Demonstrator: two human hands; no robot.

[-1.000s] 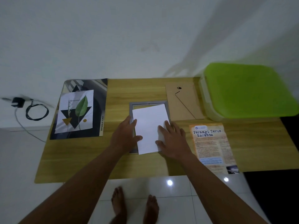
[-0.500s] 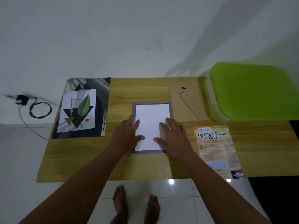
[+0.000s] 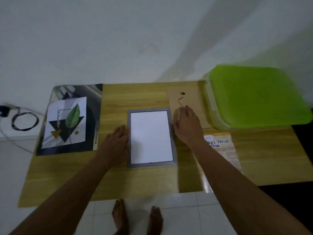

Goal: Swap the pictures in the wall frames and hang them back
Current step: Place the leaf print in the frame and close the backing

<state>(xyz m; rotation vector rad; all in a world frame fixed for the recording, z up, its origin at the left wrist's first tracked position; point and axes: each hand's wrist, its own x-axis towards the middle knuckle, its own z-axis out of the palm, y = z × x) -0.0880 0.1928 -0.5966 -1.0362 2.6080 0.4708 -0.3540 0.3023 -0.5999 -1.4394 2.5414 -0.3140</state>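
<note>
Left hand (image 3: 116,141) flat against the frame (image 3: 152,165); right hand (image 3: 188,126) spread over the board (image 3: 191,97) beside it: seat it squarely.

We count one table (image 3: 135,95), one grey frame (image 3: 152,165), one white sheet (image 3: 150,136), one brown backing board (image 3: 189,97). Paper prints — one leaf print (image 3: 66,122), one dark poster (image 3: 94,107), one orange leaflet (image 3: 225,150). We also get one green-lidded box (image 3: 254,95), one coiled cable (image 3: 25,121), two hands (left hand (image 3: 116,141), right hand (image 3: 188,126)) and two bare feet (image 3: 120,216).

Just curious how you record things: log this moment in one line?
white sheet: in grey frame | left hand: open, at frame edge | right hand: open, over backing board
</note>
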